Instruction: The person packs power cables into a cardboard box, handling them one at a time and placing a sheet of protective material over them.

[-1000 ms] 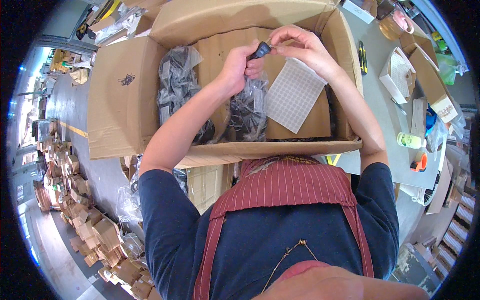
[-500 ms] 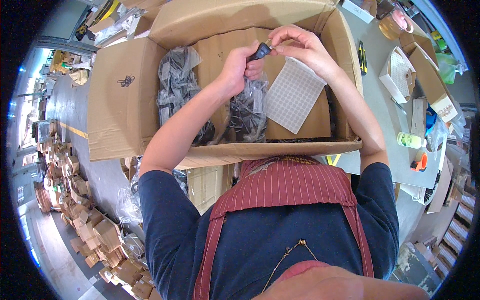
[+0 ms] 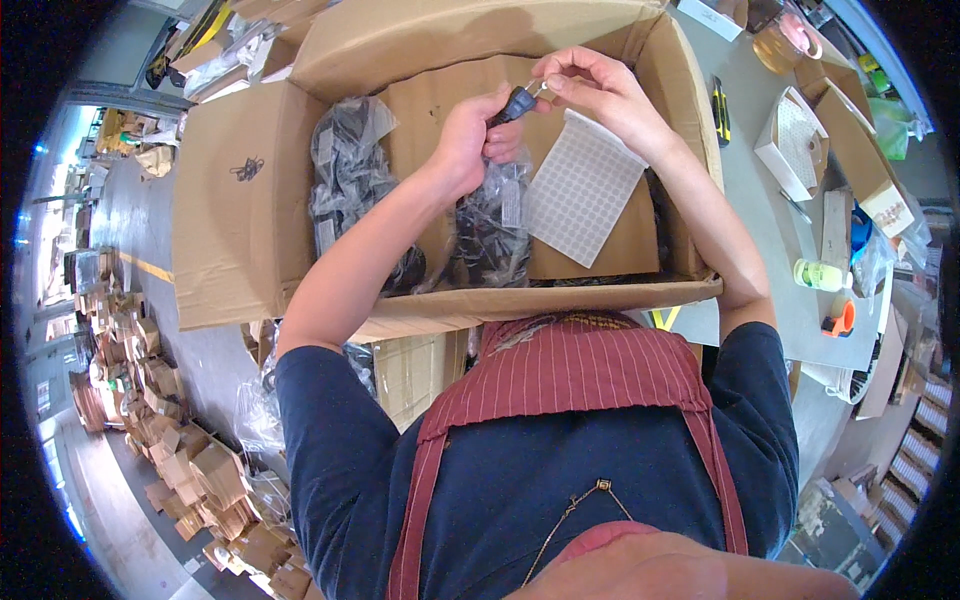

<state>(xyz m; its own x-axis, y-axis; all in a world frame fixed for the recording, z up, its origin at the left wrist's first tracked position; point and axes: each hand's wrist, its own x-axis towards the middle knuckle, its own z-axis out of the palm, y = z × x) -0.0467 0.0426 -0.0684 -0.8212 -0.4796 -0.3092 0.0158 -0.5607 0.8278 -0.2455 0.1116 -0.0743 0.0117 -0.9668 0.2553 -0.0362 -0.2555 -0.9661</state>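
Note:
Closed around a black plug, my left hand holds it up over the open cardboard box, its end with pale metal prongs pointing to the right. The fingers of my right hand are pinched at those prongs; a tiny whitish bit shows at the fingertips, too small to name. Below my right hand lies a white sheet of small round stickers, on a cardboard layer in the box. Clear plastic bags with black things inside, apparently cords, lie at the box's left and below my left hand.
On the grey table to the right are a yellow-and-black utility knife, a small white box, a bottle of pale green liquid and an orange tape roll. Stacked cartons stand on the floor at left.
The plug has tilted slightly and its prongs show more clearly now. My right fingertips have shifted a little at the prongs. The view has moved slightly.

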